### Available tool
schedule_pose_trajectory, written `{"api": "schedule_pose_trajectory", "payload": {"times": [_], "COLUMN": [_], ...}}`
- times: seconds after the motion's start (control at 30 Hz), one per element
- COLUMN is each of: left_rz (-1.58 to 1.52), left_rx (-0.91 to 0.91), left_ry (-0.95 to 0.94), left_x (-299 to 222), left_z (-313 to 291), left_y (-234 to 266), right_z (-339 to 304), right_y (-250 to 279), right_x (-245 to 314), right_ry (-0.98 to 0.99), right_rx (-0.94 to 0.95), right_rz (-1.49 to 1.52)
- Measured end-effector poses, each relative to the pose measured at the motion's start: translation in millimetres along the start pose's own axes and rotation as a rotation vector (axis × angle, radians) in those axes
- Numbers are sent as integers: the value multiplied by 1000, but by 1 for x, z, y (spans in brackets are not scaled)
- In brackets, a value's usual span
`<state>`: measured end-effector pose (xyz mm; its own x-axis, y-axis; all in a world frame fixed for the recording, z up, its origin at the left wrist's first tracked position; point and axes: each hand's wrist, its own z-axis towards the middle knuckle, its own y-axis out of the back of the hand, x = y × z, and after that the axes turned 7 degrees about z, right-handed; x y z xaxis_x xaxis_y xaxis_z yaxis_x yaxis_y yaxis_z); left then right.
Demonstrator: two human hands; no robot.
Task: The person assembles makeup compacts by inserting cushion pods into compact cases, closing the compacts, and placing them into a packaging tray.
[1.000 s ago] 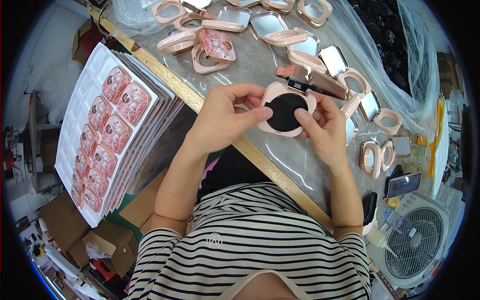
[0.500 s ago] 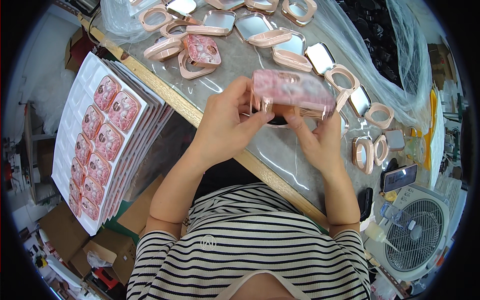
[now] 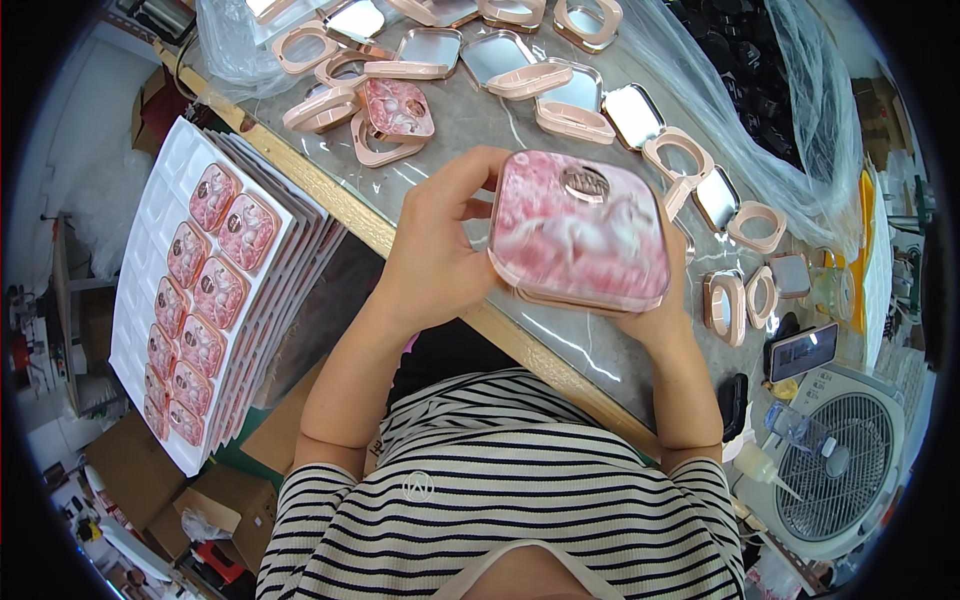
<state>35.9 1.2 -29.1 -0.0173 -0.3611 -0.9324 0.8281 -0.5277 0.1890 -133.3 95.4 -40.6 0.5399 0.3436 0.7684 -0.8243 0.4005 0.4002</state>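
A square, rounded compact case (image 3: 575, 235) with a pink and white marbled lid and a small metallic oval emblem is raised over the near side of the table. Slight motion blur softens the lid's pattern. My left hand (image 3: 440, 250) grips it at its left edge, fingers bent around the side. From below and the right, my right hand (image 3: 660, 310) holds the other edge, with most of its fingers hidden behind the case. The lid faces up toward me and looks closed.
Open pink compacts with mirrors (image 3: 573, 105) and one with a pink patterned lid (image 3: 398, 108) lie on the grey table (image 3: 560, 340). Stacked white trays (image 3: 155, 235) holding patterned compacts stand at left. A phone (image 3: 803, 352), squeeze bottle (image 3: 757, 464) and fan (image 3: 835, 470) are at right.
The compact case has tipped so that its lid turns toward me, where before it showed at a shallow angle with its underside partly visible. Both hands have turned with it.
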Motion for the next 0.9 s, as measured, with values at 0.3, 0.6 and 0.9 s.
{"api": "schedule_pose_trajectory", "payload": {"times": [0.3,0.6,0.9], "left_rz": [-104,209,-355], "left_rx": [136,55,205], "left_ry": [119,-32,271], "left_x": [14,18,11], "left_z": [-5,-15,-15], "left_y": [-10,-16,-31], "right_z": [-1,1,1], "right_y": [-4,0,10], "right_x": [9,5,8], "right_ry": [-523,-165,-265], "right_rx": [21,-35,-77], "right_rz": [612,194,318]}}
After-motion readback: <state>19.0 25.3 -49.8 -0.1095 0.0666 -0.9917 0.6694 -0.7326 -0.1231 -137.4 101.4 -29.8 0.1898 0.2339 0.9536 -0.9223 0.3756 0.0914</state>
